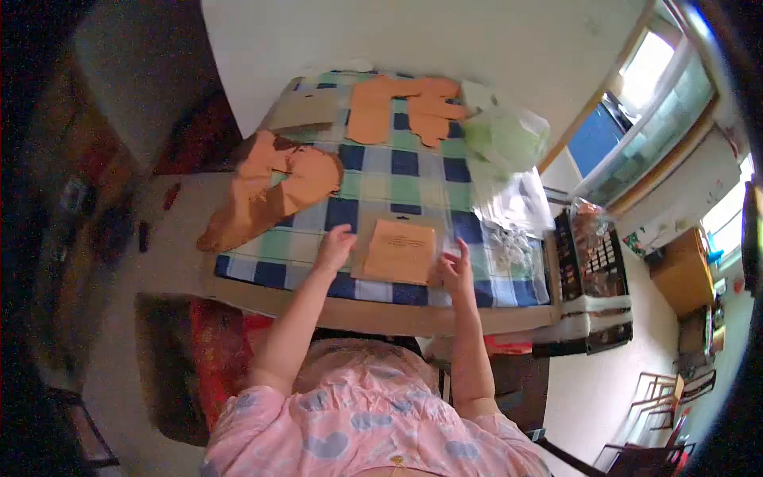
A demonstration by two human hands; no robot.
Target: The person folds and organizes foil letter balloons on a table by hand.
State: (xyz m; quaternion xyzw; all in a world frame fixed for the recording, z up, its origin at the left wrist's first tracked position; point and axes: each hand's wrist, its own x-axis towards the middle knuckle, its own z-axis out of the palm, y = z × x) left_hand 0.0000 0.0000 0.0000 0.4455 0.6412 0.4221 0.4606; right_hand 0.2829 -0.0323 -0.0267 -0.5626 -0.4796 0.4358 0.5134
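A flat clear plastic packet with a hanging hole at its top lies in front of me on the checked cloth. Inside it is a folded tan-orange piece with small dark print. My left hand is just off the packet's left edge, its fingers loosely bent and apart. At the right edge is my right hand, index finger stretched out and the others curled, the fingertips close to the plastic. Nothing shows clearly held in either hand.
Loose orange flat pieces lie at the far side and at the left. A cardboard sheet is at the back left. Crumpled clear bags cover the right side. A black tray stands beyond the table's right edge.
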